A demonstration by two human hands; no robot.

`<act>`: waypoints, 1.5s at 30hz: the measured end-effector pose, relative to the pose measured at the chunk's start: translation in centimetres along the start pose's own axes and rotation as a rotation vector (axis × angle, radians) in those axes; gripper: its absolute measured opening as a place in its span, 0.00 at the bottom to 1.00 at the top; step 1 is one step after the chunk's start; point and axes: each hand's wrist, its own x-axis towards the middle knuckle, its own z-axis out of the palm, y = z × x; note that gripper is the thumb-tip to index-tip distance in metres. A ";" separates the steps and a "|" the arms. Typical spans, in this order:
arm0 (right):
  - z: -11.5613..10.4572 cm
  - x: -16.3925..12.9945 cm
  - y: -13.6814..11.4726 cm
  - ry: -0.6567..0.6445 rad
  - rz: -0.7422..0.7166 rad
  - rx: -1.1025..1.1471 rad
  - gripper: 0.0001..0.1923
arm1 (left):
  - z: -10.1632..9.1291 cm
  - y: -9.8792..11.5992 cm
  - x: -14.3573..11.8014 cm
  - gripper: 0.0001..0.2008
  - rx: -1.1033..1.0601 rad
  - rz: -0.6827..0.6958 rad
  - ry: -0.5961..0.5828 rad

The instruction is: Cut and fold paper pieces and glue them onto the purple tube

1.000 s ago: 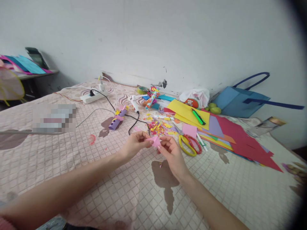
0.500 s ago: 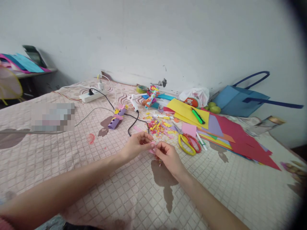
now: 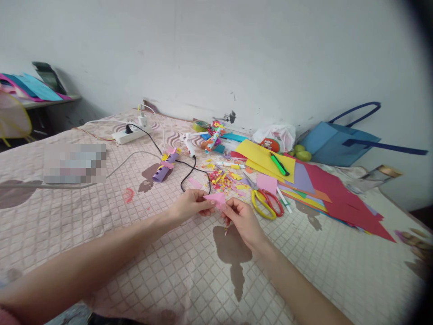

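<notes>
Both hands meet over the quilted bed cover [image 3: 142, 253], in front of the scrap pile. The left hand [image 3: 189, 205] pinches the left corner of a small pink paper piece [image 3: 216, 199] between thumb and forefinger; the right hand [image 3: 241, 219] pinches its lower right edge, fingers curled under. The piece is held just above the cover, not resting on it.

Change over the last half second: the pink piece is now opened out and shows as a flat, pointed shape between the hands. Half a second ago the fingers of both hands were bunched together over it and almost nothing of it could be seen. A full second ago it showed much as it does now. Judgement: a fold or crease has been pressed and then released for inspection; the shaping of this piece looks ongoing.

Hands sit at nearly the same spot in all three pictures; the view has shifted only slightly.

Surroundings unchanged: yellow and red scissors [image 3: 265, 204] lie just right of the hands, coloured paper scraps [image 3: 223, 179] just beyond, the purple paper tube [image 3: 163, 168] further left, coloured sheets [image 3: 304, 178] to the right.
</notes>
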 end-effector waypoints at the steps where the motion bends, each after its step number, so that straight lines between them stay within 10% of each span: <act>1: -0.1 0.0 -0.1 -0.006 0.006 0.001 0.16 | -0.1 0.0 0.0 0.14 0.002 -0.005 -0.006; 28: 0.1 -0.5 -0.8 0.118 -0.234 -0.323 0.12 | 0.0 0.2 0.1 0.15 -0.176 -0.189 -0.132; 36: -0.4 0.3 0.2 0.110 -0.166 -0.019 0.11 | -0.5 0.3 0.5 0.17 -0.197 0.011 -0.060; 45: -0.9 0.1 -0.3 0.141 -0.264 -0.184 0.07 | -0.6 1.2 0.2 0.05 -0.071 0.068 -0.080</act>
